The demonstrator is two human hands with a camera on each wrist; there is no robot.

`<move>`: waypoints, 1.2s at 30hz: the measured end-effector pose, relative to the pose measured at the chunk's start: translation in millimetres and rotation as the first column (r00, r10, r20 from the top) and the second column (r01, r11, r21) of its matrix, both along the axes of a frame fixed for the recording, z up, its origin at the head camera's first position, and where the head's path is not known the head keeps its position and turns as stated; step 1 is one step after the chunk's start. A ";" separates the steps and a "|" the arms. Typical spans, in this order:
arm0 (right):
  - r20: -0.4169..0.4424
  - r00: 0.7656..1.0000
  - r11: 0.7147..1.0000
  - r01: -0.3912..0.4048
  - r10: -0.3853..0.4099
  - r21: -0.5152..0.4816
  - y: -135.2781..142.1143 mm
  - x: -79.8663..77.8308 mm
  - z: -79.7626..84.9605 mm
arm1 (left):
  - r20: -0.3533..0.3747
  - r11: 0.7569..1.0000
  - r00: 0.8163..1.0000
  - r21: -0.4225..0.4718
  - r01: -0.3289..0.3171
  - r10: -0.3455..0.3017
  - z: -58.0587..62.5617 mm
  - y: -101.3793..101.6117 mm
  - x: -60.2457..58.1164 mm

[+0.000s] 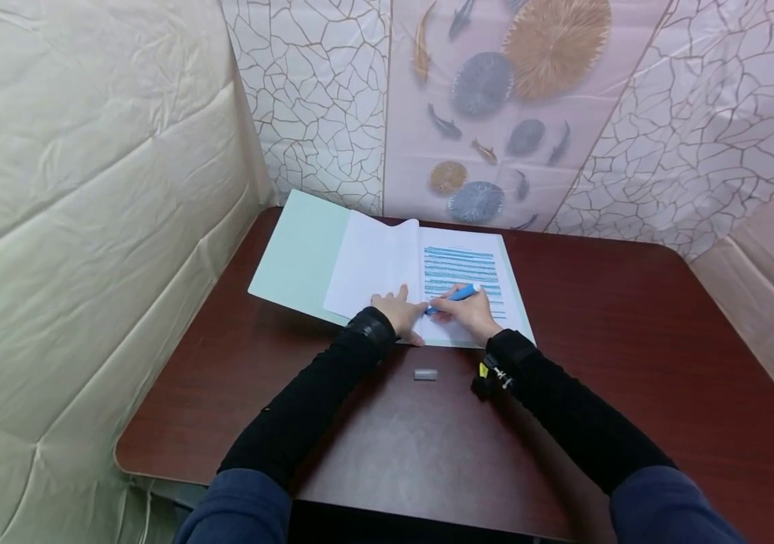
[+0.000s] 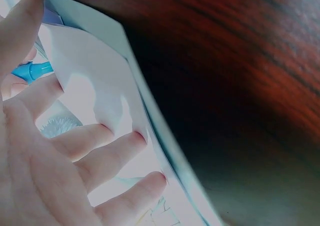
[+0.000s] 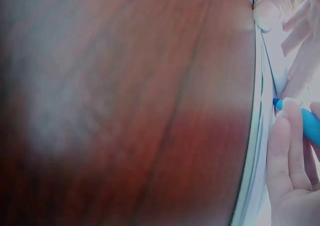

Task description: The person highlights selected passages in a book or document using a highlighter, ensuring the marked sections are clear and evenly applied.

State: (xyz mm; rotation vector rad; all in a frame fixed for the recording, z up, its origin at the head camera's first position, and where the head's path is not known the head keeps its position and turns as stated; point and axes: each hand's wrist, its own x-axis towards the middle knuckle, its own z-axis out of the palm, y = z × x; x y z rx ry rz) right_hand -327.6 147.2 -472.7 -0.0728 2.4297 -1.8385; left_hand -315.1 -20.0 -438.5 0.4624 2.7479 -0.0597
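My right hand (image 1: 471,313) pinches a blue highlighter (image 1: 463,292), its tip low on the printed page (image 1: 461,240), near the page's left side. Blue bands cover many lines of text there. Fingers spread, my left hand (image 1: 399,311) presses on the inner part of the turned-back white sheets (image 1: 376,253), with its thumb by the front edge. In the left wrist view its fingers (image 2: 115,156) lie fairly straight over the paper. Both pages are in an open pale green folder (image 1: 305,249). The right wrist view shows the highlighter's blue tip (image 3: 278,103) against the paper.
A small grey cap (image 1: 425,374) lies on the dark red-brown table (image 1: 373,431) in front of the folder. By the right wrist is a small black and yellow object (image 1: 484,381). Fabric hangings (image 1: 319,98) stand behind the table and at both sides.
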 end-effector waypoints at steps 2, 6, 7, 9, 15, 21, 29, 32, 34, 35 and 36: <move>-0.005 1.000 1.000 -0.010 0.010 0.017 -0.6 -0.4 1.2 | 0.000 1.000 1.000 -0.001 -0.002 0.002 -0.3 -0.3 -0.7; -0.022 1.000 0.999 -0.012 0.013 0.051 -2.3 -0.4 3.9 | 0.007 1.000 1.000 -0.001 -0.006 0.006 -0.5 -0.7 -1.2; -0.028 0.999 0.998 -0.015 0.017 0.060 -2.6 -0.3 4.4 | 0.009 1.000 1.000 -0.002 -0.006 0.006 -0.5 -0.8 -1.2; -0.033 0.999 0.997 -0.016 0.018 0.073 -3.5 0.5 5.3 | 0.015 1.000 1.000 0.001 -0.007 0.007 -0.3 -0.9 -1.1; -0.041 0.999 0.995 -0.025 0.029 0.096 -4.9 0.9 5.5 | 0.019 1.000 1.000 0.009 -0.010 0.010 0.4 -1.5 0.4; -0.039 0.999 0.994 -0.012 0.016 0.109 -4.9 -0.1 5.9 | 0.005 1.000 1.000 0.005 0.000 0.000 5.5 -2.3 4.4; -0.038 0.999 0.993 -0.010 0.015 0.120 -0.7 -1.2 6.9 | -0.011 1.000 1.000 0.006 0.017 -0.017 11.5 -3.1 8.5; -0.032 0.999 0.992 -0.005 0.009 0.126 0.1 -0.6 6.8 | -0.008 1.000 1.000 0.006 0.016 -0.016 11.9 -3.1 8.9; -0.030 1.000 0.992 -0.003 0.007 0.124 0.2 -0.1 6.4 | -0.005 1.000 1.000 0.010 0.013 -0.013 11.6 -3.1 9.1; -0.031 0.999 0.992 -0.004 0.008 0.125 0.3 0.1 6.1 | -0.004 1.000 1.000 0.012 0.013 -0.013 11.6 -3.2 9.3; -0.031 0.999 0.992 -0.006 0.010 0.126 0.4 0.2 5.7 | -0.004 1.000 1.000 0.012 0.012 -0.012 11.5 -3.1 9.3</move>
